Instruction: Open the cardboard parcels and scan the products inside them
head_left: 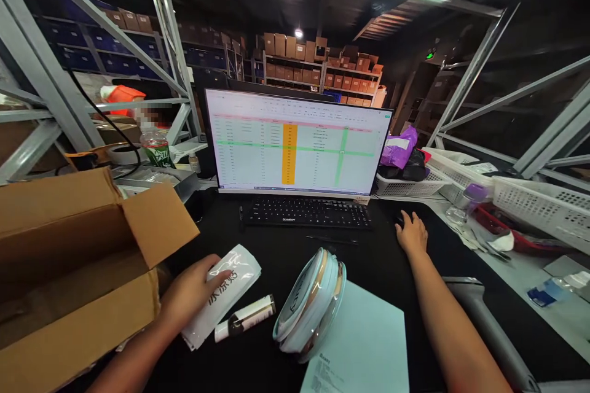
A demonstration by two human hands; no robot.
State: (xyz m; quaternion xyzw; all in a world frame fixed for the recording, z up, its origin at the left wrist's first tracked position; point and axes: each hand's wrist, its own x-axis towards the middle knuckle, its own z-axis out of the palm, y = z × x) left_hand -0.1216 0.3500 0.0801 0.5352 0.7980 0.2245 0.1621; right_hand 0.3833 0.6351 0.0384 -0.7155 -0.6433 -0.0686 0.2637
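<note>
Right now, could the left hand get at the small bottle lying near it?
Probably yes: the small bottle lies beside the white packet in the left hand, with nothing covering it, though the hand may have to release the packet first.

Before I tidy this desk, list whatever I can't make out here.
All in the head view:
Screen: table text too small to read.
White packet: partly covered by the left hand.
Whatever lies under the right hand: mostly hidden by it.
Cardboard box: cut off by the left edge.
Flat teal item: cut off by the bottom edge.
</note>
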